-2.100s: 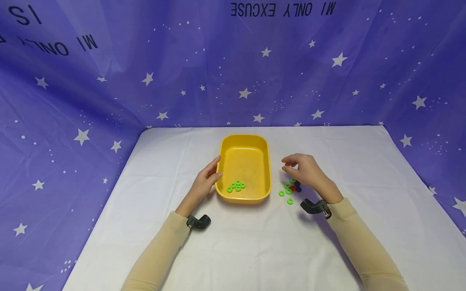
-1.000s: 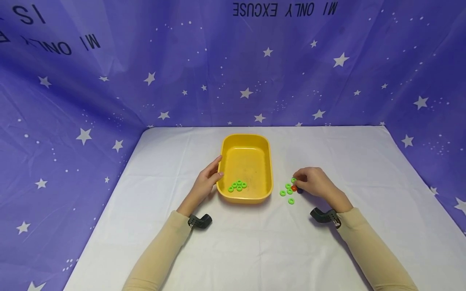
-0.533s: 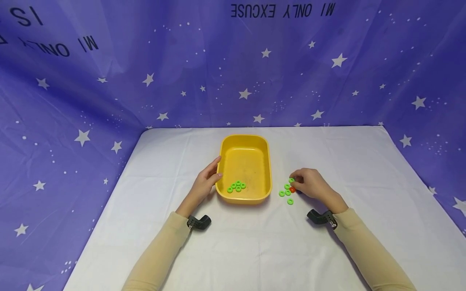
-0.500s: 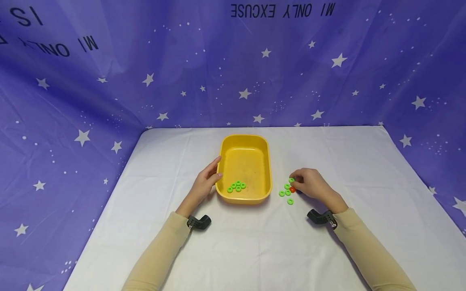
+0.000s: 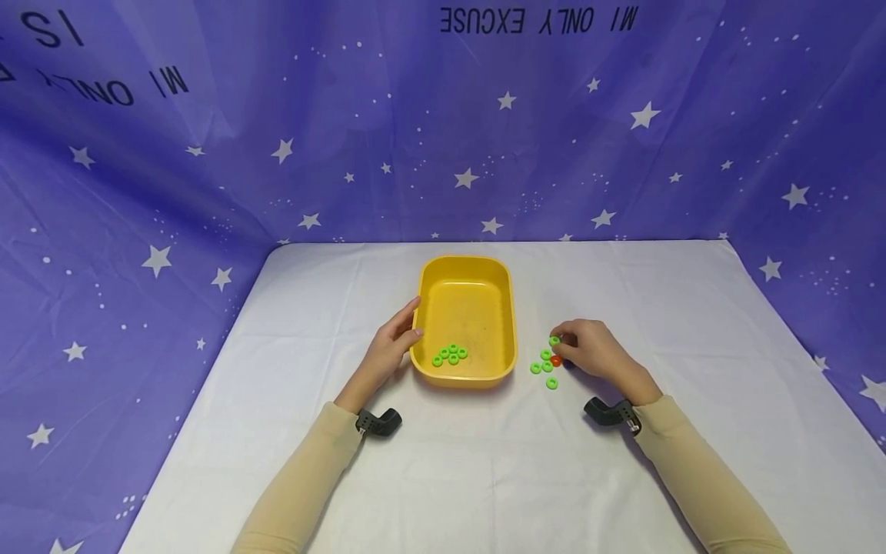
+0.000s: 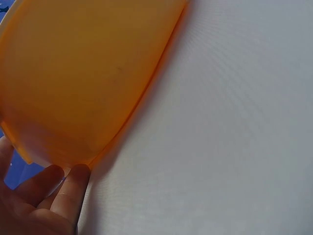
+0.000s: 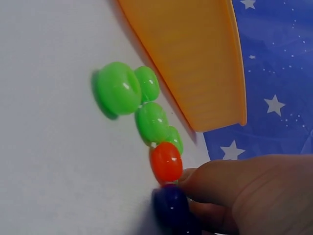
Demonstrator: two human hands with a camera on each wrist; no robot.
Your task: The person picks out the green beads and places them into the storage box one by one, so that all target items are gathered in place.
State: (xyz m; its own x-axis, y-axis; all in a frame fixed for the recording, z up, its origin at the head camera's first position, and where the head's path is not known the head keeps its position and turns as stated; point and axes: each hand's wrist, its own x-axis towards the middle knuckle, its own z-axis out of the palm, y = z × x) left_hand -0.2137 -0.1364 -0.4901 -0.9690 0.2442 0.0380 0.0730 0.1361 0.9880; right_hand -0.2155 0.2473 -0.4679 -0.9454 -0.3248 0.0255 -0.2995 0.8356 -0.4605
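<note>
A yellow plastic tub (image 5: 464, 381) stands mid-table, holding several green ring beads (image 5: 453, 359). My left hand (image 5: 384, 355) grips its left side, thumb over the rim; in the left wrist view fingertips (image 6: 73, 186) touch its orange-looking wall. Right of the tub, my right hand (image 5: 588, 348) pinches a green ring bead (image 5: 554, 340) between thumb and index finger, mostly hidden in the right wrist view. Close by lie a red bead (image 7: 167, 162), more green beads (image 7: 119, 88) and dark blue beads (image 7: 171, 205), partly under the hand.
White cloth (image 5: 484, 469) covers the table. Purple star-printed curtains (image 5: 443, 138) hang behind it and at both sides. A black wrist mount (image 5: 379, 422) is strapped to the left wrist, another mount (image 5: 607, 412) to the right.
My right hand has come down from above the beads, and its fingertips have closed on a green bead, which has shifted slightly away from me. The left hand and tub stay put.
</note>
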